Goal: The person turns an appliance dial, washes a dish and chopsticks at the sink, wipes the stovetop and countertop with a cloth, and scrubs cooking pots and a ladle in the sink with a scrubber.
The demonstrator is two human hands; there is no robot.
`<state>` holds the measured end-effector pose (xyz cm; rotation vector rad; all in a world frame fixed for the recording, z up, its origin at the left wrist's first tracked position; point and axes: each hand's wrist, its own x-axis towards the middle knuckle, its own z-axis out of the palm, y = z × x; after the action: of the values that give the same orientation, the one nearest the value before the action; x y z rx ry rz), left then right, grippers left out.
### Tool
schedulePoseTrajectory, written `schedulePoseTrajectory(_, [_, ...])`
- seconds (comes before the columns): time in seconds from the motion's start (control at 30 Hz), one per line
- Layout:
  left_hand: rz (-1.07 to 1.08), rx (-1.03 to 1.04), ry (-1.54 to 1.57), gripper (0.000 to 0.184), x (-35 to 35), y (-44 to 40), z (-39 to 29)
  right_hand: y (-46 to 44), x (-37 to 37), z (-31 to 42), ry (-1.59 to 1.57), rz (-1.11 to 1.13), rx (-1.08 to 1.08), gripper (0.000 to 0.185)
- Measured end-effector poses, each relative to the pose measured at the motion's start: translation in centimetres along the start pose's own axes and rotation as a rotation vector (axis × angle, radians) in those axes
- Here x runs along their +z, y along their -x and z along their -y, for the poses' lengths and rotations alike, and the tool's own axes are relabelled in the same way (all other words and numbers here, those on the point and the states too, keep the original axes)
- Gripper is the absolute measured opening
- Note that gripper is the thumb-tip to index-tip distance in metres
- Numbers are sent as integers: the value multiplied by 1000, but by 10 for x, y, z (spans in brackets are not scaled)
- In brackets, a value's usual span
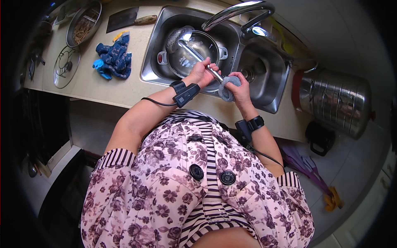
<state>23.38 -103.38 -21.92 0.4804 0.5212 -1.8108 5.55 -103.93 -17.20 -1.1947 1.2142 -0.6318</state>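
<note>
My left hand (202,73) is closed around the metal handle (192,51) of a skimmer. Its round, speckled head (178,39) points up and to the left, over the rim of a steel pot (198,60). The pot has two side handles and sits in the left sink basin (151,70). My right hand (242,91) grips a grey mesh scouring pad (227,91) against the near end of the skimmer's handle. Part of the pad is hidden by my fingers.
A chrome faucet (235,11) arches above the sink, beside the right basin (264,91). On the left counter lie a cleaver (123,20), a blue cloth (115,58), a glass lid (62,76) and a bowl (94,29). A large metal container (337,101) stands at right.
</note>
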Motion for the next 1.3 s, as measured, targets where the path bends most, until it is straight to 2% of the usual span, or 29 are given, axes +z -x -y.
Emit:
schedulePoseTrajectory(0.23, [-17,3,27,28,-1,1,-2,5,1,17,-297,141,104,37])
schedulePoseTrajectory(0.43, [-17,-3,54,29,-5,-1,-3,8,3,8,-51,90,-8,36])
schedulePoseTrajectory(0.53, [-26,4,45,29,-3,1,-2,6,2,0,-74,13,38,35])
schedulePoseTrajectory(0.73, [-31,-1,26,28,-3,4,0,4,7,-2,2,3,16,33])
schedulePoseTrajectory(0.83, [-44,15,-7,28,-3,5,1,-2,7,-7,174,-17,-62,34])
schedulePoseTrajectory(0.93, [-73,48,-50,26,-2,7,1,-1,12,3,542,-94,-175,33])
schedulePoseTrajectory(1.03, [-127,83,-82,24,-2,7,2,2,21,12,645,-81,-275,31])
schedulePoseTrajectory(1.13, [-175,114,-109,23,1,5,1,4,27,15,782,-73,-482,28])
schedulePoseTrajectory(1.23, [-207,142,-106,24,10,8,1,4,29,22,801,-74,-569,30])
schedulePoseTrajectory(1.3, [-206,137,-87,24,14,9,0,3,29,16,771,-106,-529,29])
